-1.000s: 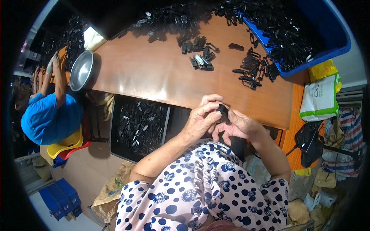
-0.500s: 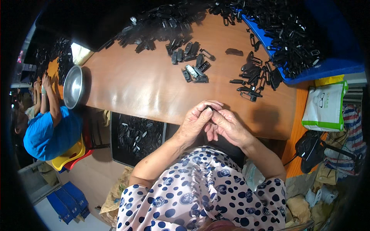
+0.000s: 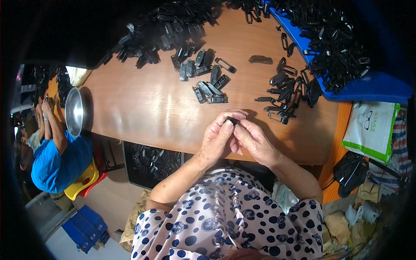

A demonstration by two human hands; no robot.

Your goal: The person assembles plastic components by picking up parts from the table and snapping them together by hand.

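Close to the table's near edge, my left hand and my right hand meet with their fingers closed around one small black plastic part. Most of that part is hidden by the thumbs and fingertips. Beyond my left hand lies a small group of black, oblong plastic casings, some catching the light. To the far right of my hands is a cluster of slim black frame-like pieces, several overlapping. A single dark flat piece lies between the two groups.
The brown table carries a large heap of black parts at the back. A blue tray full of parts is at right, a metal bowl at left. Below the edge sits a black bin. A person in blue works at left.
The view has shifted slightly, so the table and its parts appear displaced. Both hands stay together on the black part, which shows a little more between the thumbs.
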